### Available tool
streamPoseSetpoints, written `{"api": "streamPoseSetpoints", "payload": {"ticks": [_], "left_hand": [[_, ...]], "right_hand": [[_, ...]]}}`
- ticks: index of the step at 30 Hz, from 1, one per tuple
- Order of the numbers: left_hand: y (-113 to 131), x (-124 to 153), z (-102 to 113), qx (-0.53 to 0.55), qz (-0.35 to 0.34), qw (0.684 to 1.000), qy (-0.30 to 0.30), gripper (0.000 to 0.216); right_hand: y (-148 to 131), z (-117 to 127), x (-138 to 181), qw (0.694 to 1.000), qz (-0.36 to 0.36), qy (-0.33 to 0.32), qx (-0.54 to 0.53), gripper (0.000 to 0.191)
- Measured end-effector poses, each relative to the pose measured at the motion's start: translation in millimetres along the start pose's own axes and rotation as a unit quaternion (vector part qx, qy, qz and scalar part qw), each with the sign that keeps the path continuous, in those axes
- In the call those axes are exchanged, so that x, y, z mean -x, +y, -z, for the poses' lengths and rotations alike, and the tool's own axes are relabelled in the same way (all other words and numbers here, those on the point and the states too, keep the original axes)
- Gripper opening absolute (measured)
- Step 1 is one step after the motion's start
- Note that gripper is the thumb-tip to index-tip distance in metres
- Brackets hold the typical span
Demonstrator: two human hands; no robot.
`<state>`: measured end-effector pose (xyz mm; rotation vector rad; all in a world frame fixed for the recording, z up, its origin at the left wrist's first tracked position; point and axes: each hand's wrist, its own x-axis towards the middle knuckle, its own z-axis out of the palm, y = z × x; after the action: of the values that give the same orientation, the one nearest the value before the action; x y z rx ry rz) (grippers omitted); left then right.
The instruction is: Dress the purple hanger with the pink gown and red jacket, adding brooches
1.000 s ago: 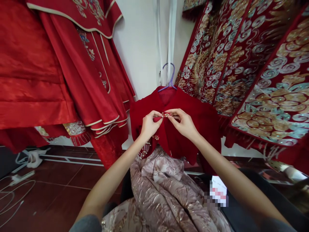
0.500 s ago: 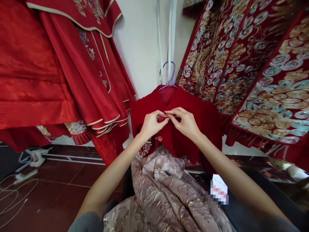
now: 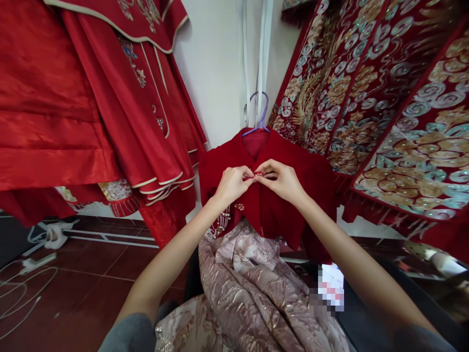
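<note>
On the left side of the view hangs a bright red cloth (image 3: 47, 127), and just beside it there is a red garment with cream edging (image 3: 110, 93), which carries some embroidery. On the right side hang dark red panels (image 3: 410, 142), covered with golden flowers and pale spirals. Between these clothes one can see a white wall (image 3: 210, 73). Lower left are the reddish-brown tiled floor (image 3: 95, 303), pale shoes (image 3: 54, 238), a white metal rail (image 3: 113, 239), a white power strip (image 3: 38, 263) and thin white cables (image 3: 46, 277).
</note>
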<state>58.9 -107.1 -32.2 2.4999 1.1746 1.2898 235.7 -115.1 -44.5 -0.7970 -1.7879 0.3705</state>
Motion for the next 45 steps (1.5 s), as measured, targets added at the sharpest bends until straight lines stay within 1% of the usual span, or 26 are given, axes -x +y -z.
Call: {"api": "streamPoseSetpoints", "payload": {"ticks": [5,9,12,14,16,19,20,22,24,25,26,28,31,34,36,37,39,42,45], "left_hand": [[-2.0,-3.7,-1.0,0.003,-0.03,0.999,-0.017,0.006],[-2.9,-6.7,3.2,0.011,-0.046,0.998,-0.038,0.006],[-1.8,-10.2,7.0,-0.003,-0.069,0.995,-0.066,0.007],[-1.3,-11.4,6.4,-0.006,-0.08,0.994,-0.079,0.008],[-2.2,-9.9,2.0,0.025,-0.069,0.995,-0.072,0.011],[-6.1,-2.3,-9.6,0.148,-0.002,0.988,-0.041,0.018],[-7.5,1.2,-13.5,0.205,0.033,0.978,-0.033,0.019],[-9.2,7.9,-19.6,0.325,0.112,0.939,-0.024,0.019],[-9.1,13.3,-22.9,0.419,0.176,0.89,-0.026,0.021],[-8.6,15.3,-23.5,0.45,0.197,0.871,-0.029,0.023],[-8.0,16.9,-23.5,0.471,0.209,0.856,-0.03,0.025],[-7.3,19.1,-22.7,0.496,0.218,0.839,-0.032,0.027],[-9.1,22.4,-20.9,0.531,0.234,0.814,-0.046,0.036],[-13.0,27.7,-21.7,0.563,0.256,0.778,-0.115,0.048],[-15.2,31.9,-25.0,0.571,0.257,0.763,-0.161,0.051],[-15.7,34.1,-27.3,0.571,0.255,0.762,-0.171,0.051],[-15.5,38.4,-32.4,0.565,0.252,0.768,-0.165,0.051],[-12.7,45.2,-38.9,0.551,0.267,0.78,-0.129,0.057],[-9.6,55.0,-43.3,0.55,0.298,0.776,-0.079,0.058]], "right_hand": [[0.7,3.2,2.1,1.0,0.01,-0.018,-0.003,0.024],[3.3,4.3,3.0,1.0,0.015,-0.025,0.011,0.023],[6.2,2.8,1.4,0.999,0.019,-0.034,0.023,0.022],[8.6,-0.2,0.3,0.998,0.03,-0.027,0.043,0.02],[11.0,-5.5,1.6,0.997,0.04,0.002,0.068,0.023],[12.2,-19.0,14.6,0.997,0.028,0.058,0.048,0.043],[11.9,-25.0,22.6,0.997,0.02,0.071,0.031,0.051],[11.0,-38.7,43.3,0.996,0.02,0.085,0.024,0.067],[11.2,-52.4,66.1,0.992,0.046,0.087,0.077,0.086],[12.0,-58.2,76.6,0.989,0.057,0.082,0.111,0.089],[13.4,-62.8,85.7,0.985,0.062,0.082,0.136,0.084],[16.6,-66.9,98.3,0.982,0.053,0.102,0.152,0.067],[15.3,-60.2,104.3,0.974,-0.009,0.199,0.106,0.05],[0.1,-46.4,102.9,0.951,-0.061,0.297,0.067,0.038],[-15.0,-39.9,101.4,0.944,-0.059,0.321,0.052,0.031],[-22.3,-38.5,100.7,0.946,-0.053,0.316,0.045,0.028],[-34.2,-39.9,99.3,0.962,-0.045,0.269,0.026,0.023],[-41.3,-50.0,96.8,0.989,-0.038,0.14,-0.015,0.022],[-36.7,-63.3,93.9,0.997,-0.031,0.041,-0.055,0.024]]}}
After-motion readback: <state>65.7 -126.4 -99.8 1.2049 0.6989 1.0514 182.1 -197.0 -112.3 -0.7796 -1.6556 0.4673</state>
